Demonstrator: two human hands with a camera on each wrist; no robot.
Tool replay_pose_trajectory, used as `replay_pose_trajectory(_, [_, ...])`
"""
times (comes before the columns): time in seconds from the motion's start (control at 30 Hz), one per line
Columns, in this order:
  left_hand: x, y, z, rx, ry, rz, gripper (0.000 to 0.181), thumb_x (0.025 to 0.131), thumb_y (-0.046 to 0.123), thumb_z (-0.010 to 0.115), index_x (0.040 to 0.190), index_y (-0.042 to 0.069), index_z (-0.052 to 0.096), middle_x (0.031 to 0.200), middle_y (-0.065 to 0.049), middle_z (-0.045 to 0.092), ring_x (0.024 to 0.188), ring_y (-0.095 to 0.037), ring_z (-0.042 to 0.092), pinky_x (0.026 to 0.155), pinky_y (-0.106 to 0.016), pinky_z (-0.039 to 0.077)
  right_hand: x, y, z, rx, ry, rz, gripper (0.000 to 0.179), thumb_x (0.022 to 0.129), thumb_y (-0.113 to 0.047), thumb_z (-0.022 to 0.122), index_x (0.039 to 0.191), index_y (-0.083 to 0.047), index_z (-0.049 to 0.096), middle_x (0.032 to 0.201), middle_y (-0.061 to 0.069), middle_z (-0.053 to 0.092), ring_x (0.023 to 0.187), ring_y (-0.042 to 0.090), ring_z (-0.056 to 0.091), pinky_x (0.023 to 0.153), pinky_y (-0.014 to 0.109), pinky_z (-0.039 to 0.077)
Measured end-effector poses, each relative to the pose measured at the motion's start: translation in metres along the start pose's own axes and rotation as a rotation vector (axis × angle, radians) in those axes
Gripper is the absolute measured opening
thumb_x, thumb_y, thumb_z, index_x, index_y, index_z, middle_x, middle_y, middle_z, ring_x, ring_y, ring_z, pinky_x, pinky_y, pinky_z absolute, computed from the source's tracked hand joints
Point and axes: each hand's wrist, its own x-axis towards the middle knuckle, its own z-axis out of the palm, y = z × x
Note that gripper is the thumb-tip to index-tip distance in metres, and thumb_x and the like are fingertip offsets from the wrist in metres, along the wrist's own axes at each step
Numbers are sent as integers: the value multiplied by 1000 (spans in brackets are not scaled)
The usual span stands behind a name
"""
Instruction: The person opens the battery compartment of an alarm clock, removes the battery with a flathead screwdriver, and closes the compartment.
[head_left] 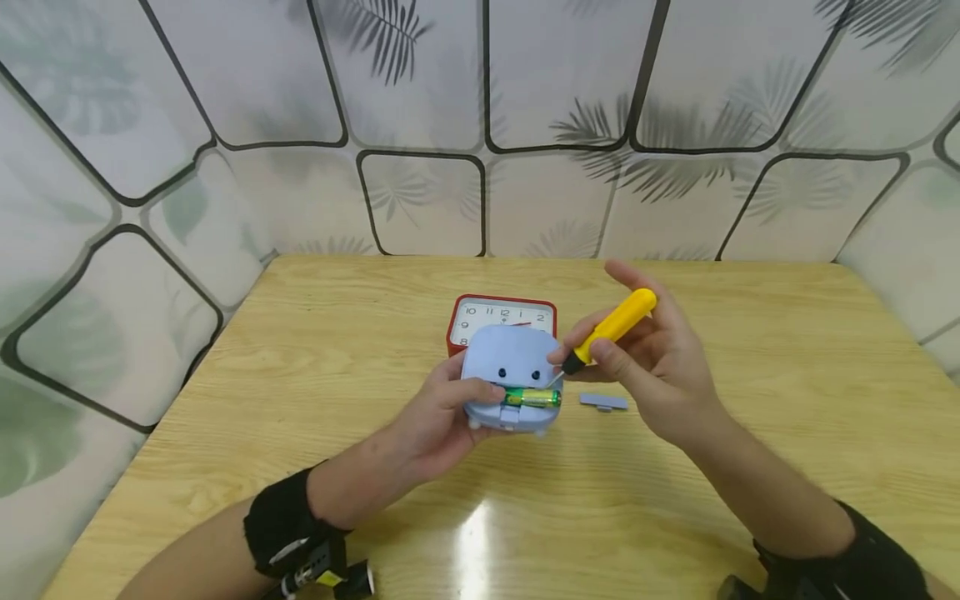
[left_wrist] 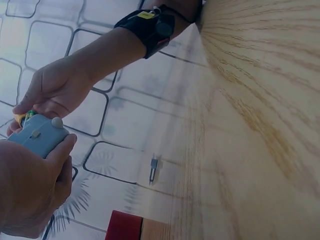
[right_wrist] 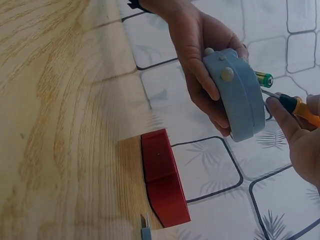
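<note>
My left hand (head_left: 442,417) grips a light-blue alarm clock (head_left: 512,350), its back with two black knobs turned toward the head camera. A green battery (head_left: 534,397) lies across the compartment in that back, the left thumb over one end. Seen from the right wrist, the battery's other end (right_wrist: 268,80) sticks out from the casing. Held in my right hand (head_left: 660,367) is a yellow screwdriver (head_left: 618,321) with a black collar. Its thin tip points down at the battery's upper right edge. The clock's face is hidden.
Behind the blue clock stands a red square clock (head_left: 502,307), partly covered by it. A small blue-grey battery cover (head_left: 603,402) lies on the wooden table (head_left: 337,308), right of the blue clock. A patterned wall (head_left: 555,200) rises at the table's far edge.
</note>
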Motion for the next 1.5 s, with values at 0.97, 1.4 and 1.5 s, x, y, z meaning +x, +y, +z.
replay_pose_trajectory(0.97, [2,3,-2,-6,70,0,68,88,-3,53,151,6,29,141,-19,47,117,-28,60,93,-38,57,6,-12,-12,111,168,-48,61,94,20,45,150,1,30,98,18,70,87,33,74,75,46,60])
replay_pose_trajectory(1.4, [1,5,-2,-2,79,11,67,90,-4,52,152,7,29,145,-20,45,123,-31,57,97,-39,55,14,-13,-36,7,292,-134,53,91,22,50,142,10,44,94,19,72,78,28,74,69,38,61])
replay_pose_trajectory(1.5, [0,5,-2,0,83,10,67,90,-4,52,152,7,29,145,-20,45,123,-31,57,97,-39,55,15,-11,-39,-85,284,-132,55,89,24,52,142,9,45,94,16,72,78,25,74,69,36,61])
